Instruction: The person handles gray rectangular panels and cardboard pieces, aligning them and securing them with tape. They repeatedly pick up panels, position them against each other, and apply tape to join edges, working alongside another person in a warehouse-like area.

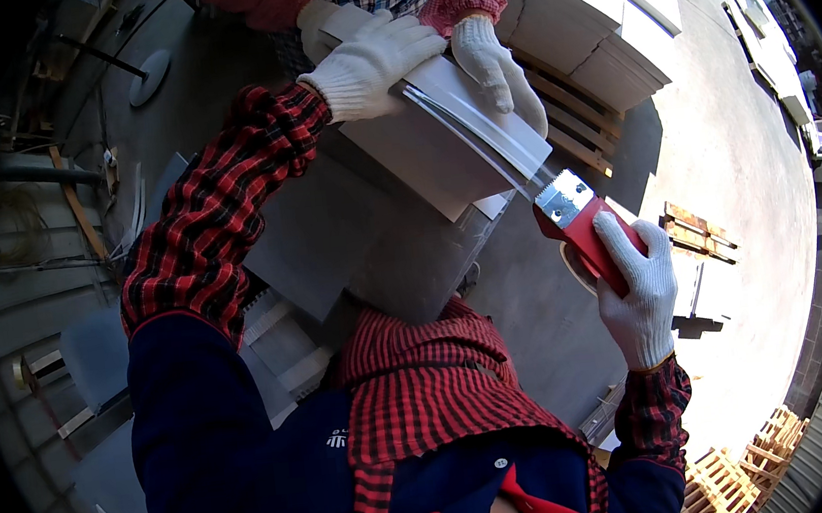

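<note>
We see our left hand (368, 63), white-gloved, laid flat on the top end of a pale box (441, 155), fingers spread, not closed around anything. Palm contact is hidden under the glove; we can't tell how hard it presses.

Right hand (637, 289) has its grip clamped around the red handle of a tape dispenser (575, 216). The dispenser's metal blade end sits at the box's lower right corner; a strip of clear tape (479, 136) runs from it up along the box toward our left hand. The roll itself is mostly hidden behind the right hand.

A co-worker's gloved hand (497, 70) rests on the box's far edge, fingers curled over it; their second glove (319, 23) is partly covered by our left hand. Their body is cut off at the top of frame.

The box is held up between us, its underside in shadow; what supports it is not visible. Stacked pale boards on a pallet (599, 50) lie beyond, right. More wooden pallets (739, 472) at lower right, distorted by the lens rim.
</note>
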Demonstrator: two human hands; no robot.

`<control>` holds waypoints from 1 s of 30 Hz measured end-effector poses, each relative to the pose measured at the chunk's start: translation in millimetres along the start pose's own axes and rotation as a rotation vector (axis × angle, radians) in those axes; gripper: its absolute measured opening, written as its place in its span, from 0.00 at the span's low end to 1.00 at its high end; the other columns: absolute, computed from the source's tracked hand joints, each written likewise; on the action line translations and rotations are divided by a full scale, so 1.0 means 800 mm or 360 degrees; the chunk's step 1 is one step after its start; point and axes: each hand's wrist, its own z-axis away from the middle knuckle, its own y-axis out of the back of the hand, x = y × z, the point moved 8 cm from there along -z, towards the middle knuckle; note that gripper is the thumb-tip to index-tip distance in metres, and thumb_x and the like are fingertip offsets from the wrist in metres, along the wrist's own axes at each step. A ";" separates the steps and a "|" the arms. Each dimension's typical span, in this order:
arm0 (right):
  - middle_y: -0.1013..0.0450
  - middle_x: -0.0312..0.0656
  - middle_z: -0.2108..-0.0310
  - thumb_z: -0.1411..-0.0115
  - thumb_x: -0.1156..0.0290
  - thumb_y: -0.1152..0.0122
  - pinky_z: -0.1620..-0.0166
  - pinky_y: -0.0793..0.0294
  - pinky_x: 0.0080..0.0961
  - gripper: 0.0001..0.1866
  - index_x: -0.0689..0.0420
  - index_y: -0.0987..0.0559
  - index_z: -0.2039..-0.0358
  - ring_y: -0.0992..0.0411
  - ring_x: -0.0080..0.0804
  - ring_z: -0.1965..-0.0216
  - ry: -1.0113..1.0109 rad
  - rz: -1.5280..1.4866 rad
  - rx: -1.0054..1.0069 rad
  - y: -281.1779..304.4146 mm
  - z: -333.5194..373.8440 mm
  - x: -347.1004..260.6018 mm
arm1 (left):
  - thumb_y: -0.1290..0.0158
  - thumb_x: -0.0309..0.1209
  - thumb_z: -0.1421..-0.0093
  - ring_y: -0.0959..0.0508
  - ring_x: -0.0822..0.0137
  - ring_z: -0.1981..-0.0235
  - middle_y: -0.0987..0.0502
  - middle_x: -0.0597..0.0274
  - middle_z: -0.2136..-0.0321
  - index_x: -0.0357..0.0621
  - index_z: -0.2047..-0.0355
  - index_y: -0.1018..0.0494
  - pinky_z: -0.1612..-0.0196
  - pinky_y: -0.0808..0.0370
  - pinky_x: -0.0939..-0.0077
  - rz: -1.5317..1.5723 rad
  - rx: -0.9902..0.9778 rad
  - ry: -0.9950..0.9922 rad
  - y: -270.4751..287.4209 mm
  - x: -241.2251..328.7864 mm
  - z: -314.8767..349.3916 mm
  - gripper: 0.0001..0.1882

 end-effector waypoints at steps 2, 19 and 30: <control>0.30 0.51 0.52 0.56 0.87 0.32 0.55 0.20 0.36 0.35 0.50 0.21 0.44 0.25 0.49 0.53 0.0017 -0.0002 0.0019 0.000 0.014 0.013 | 0.33 0.27 0.55 0.32 0.46 0.41 0.31 0.51 0.43 0.45 0.38 0.37 0.36 0.37 0.52 0.0052 -0.0097 0.0148 -0.012 0.001 -0.005 0.43; 0.30 0.48 0.62 0.49 0.71 0.32 0.67 0.26 0.36 0.26 0.46 0.24 0.48 0.27 0.42 0.65 0.0113 0.0455 -0.0343 -0.076 0.004 0.027 | 0.38 0.53 0.46 0.32 0.53 0.44 0.28 0.57 0.50 0.51 0.51 0.25 0.39 0.38 0.47 0.0191 0.0382 0.0313 -0.023 0.181 -0.046 0.28; 0.27 0.47 0.67 0.43 0.60 0.37 0.68 0.23 0.40 0.12 0.44 0.16 0.58 0.23 0.44 0.67 0.0405 0.0270 -0.1346 -0.211 0.077 0.062 | 0.32 0.35 0.57 0.23 0.56 0.54 0.23 0.63 0.58 0.54 0.65 0.24 0.44 0.34 0.50 0.0100 0.1031 0.0360 -0.042 0.179 -0.029 0.18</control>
